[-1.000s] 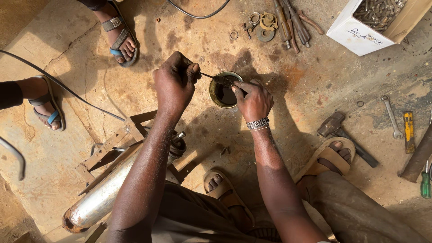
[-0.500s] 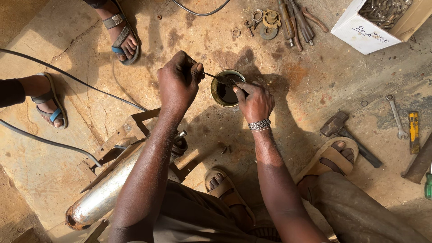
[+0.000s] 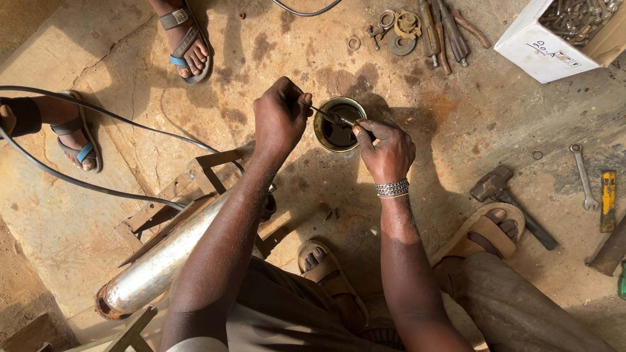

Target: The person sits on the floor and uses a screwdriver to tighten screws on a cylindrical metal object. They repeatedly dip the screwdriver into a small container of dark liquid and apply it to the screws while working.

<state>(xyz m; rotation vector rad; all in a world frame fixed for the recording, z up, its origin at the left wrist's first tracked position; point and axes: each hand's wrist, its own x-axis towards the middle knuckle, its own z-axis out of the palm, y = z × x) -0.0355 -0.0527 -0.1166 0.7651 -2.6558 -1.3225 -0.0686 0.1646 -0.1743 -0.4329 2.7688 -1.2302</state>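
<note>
On the dirt floor (image 3: pixel 130 65), a shiny metal pipe (image 3: pixel 156 264) lies near the bottom left edge. My left hand (image 3: pixel 279 120) pinches a thin rod (image 3: pixel 321 111) that reaches into the small tin (image 3: pixel 339 124) of dark oil at the middle. My right hand (image 3: pixel 388 148) grips a small part over the tin. The dipping looks half done. A hammer (image 3: pixel 508 195) and a spanner (image 3: pixel 583 176) lie untouched near the right edge.

A white box of bolts (image 3: pixel 554 45) sits at 1 o'clock, a hammer (image 3: pixel 512 202) and wrench (image 3: pixel 583 176) at 3, a metal cylinder (image 3: pixel 166 257) at 8.
</note>
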